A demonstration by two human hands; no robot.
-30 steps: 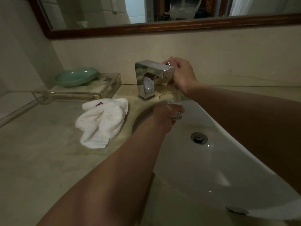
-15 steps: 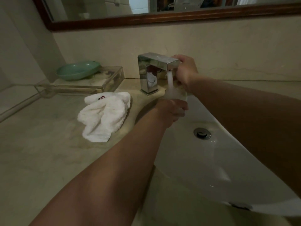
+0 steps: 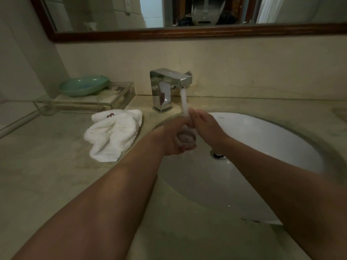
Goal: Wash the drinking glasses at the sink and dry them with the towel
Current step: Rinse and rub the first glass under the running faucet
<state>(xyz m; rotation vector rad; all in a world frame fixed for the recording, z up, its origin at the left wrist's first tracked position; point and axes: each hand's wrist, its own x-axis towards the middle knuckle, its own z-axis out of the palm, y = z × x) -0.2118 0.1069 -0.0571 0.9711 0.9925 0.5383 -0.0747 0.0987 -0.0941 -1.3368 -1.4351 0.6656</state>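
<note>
- Two bare forearms reach from the near edge over the white sink, whose basin holds only running water around the drain.
- The left hand wraps around a clear drinking glass, tipped so its base faces the camera, above the basin's left side.
- The right hand rests against the glass's right side, fingers loosely curled; its grip is unclear.
- A stream of water falls from the chrome faucet onto the glass.
- A crumpled white towel lies on the counter left of the sink.
- Farther back, a clear tray carries a green dish, which looks empty.
</note>
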